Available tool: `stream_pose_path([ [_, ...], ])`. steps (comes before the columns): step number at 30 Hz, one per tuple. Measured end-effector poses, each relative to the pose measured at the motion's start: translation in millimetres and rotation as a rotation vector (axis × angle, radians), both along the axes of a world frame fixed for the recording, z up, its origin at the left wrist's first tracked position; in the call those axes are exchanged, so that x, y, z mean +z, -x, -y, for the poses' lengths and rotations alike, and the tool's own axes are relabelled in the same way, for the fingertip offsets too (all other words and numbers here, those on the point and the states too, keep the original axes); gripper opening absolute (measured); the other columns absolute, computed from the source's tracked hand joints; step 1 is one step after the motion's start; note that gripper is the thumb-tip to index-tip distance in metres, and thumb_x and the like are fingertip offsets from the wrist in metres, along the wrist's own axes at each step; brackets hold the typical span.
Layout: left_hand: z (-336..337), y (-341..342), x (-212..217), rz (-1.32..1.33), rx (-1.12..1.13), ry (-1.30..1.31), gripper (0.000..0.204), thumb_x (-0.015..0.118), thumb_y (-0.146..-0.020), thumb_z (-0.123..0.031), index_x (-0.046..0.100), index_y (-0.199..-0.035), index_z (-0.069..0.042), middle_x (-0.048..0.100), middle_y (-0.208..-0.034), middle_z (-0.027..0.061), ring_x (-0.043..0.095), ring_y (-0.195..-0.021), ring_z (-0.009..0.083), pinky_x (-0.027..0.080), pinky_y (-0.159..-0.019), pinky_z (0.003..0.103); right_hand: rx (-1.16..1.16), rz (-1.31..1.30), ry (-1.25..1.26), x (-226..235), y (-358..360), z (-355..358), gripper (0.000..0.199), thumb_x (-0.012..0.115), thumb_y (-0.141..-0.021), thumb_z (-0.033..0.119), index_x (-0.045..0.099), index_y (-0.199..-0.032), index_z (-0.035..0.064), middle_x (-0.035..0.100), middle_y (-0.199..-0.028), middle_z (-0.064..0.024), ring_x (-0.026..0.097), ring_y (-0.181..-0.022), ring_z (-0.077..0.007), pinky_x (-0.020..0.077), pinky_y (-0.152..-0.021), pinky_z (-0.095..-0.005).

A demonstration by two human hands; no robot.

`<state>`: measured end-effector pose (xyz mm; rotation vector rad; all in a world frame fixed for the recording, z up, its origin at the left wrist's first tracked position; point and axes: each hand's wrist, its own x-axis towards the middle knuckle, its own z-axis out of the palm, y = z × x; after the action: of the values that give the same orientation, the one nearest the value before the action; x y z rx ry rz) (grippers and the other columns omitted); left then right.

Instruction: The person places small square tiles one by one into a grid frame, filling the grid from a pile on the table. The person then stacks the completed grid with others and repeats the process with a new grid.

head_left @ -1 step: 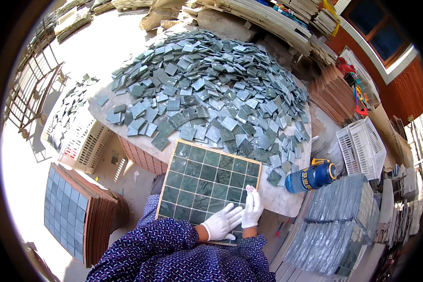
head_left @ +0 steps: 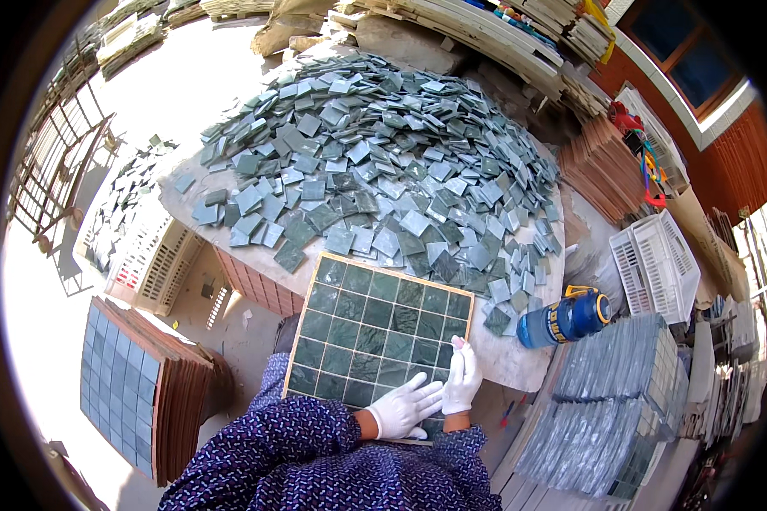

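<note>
In front of me lies a wooden-edged board (head_left: 398, 275), its near end against my body and its far end at the table's edge. Rows of dark green square stone tiles (head_left: 370, 339) fill it. My left hand (head_left: 402, 410), in a white glove, is spread palm down over the tiles near the board's lower edge. My right hand (head_left: 462, 380), gloved too, is raised at the board's right side, fingers pointing up and drawn together. A small pink spot shows at its fingertips; whether it is bare skin or a held piece cannot be made out.
Loose stone tiles (head_left: 375, 145) are heaped on the table (head_left: 507, 362). A blue bottle (head_left: 562, 319) lies at its right edge. Wrapped tile stacks (head_left: 596, 409) and white crates (head_left: 656, 264) stand right; a stack of tiled boards (head_left: 132, 375) and another crate (head_left: 158, 264) stand left.
My right hand has shifted slightly right and toward me. My left hand has moved very little, and the board and tiles stay in place.
</note>
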<state>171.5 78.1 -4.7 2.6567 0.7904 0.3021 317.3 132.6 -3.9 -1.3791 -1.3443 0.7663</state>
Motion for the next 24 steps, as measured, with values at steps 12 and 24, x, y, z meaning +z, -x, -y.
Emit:
stream_pose_path([
  [12, -86, 165, -11, -0.102, 0.842, -0.226, 0.065, 0.056, -0.087, -0.043, 0.042, -0.139, -0.006, 0.035, -0.148, 0.0164, 0.029, -0.138, 0.0323, 0.019, -0.113, 0.048, -0.027, 0.756, -0.089, -9, -58, 12, 0.049, 0.062, -0.087, 0.025, 0.050, -0.125, -0.0030, 0.049, -0.132, -0.0239, 0.047, -0.123, -0.0378, 0.0376, -0.103, -0.0453],
  [24, 78, 148, 4, -0.152, 0.692, 0.019, 0.077, 0.063, -0.077, -0.045, 0.043, -0.136, 0.002, 0.037, -0.144, 0.0213, 0.029, -0.136, 0.0400, 0.016, -0.112, 0.054, 0.962, 0.875, -0.259, -15, 58, 95, 0.077, 0.062, -0.080, 0.050, 0.042, -0.140, 0.0062, 0.039, -0.146, -0.0126, 0.034, -0.137, -0.0265, 0.0245, -0.114, -0.0429],
])
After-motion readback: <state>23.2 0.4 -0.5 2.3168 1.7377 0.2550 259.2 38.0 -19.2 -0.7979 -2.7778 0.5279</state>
